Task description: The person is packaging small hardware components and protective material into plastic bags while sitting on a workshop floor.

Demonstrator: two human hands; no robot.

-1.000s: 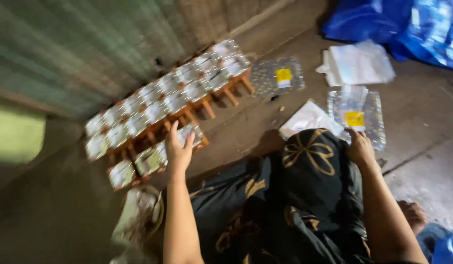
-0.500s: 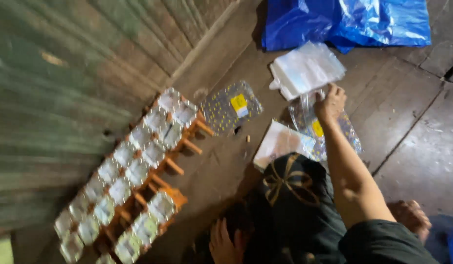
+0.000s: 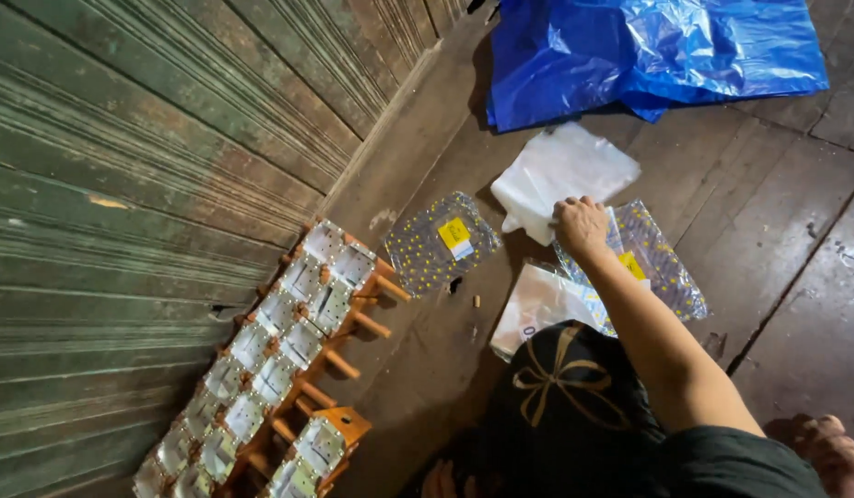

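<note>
Right hand (image 3: 582, 224) stretched forward, knuckles up, fingers curled down onto the near edge of a clear dotted packet (image 3: 650, 261) with a yellow label; grip itself hidden beneath the palm. Left of that packet: a second dotted packet (image 3: 438, 242), flat on the worn wooden floor (image 3: 795, 304). Just behind: a crumpled white plastic bag (image 3: 560, 171); farther back, glossy blue sheeting (image 3: 648, 51). Far left: a wooden rack (image 3: 353, 323) bearing rows of shiny small packs, beside corrugated green shutter (image 3: 123, 184). Left hand (image 3: 441, 481) barely visible at the bottom edge, fingertips only, openness impossible to tell.
</note>
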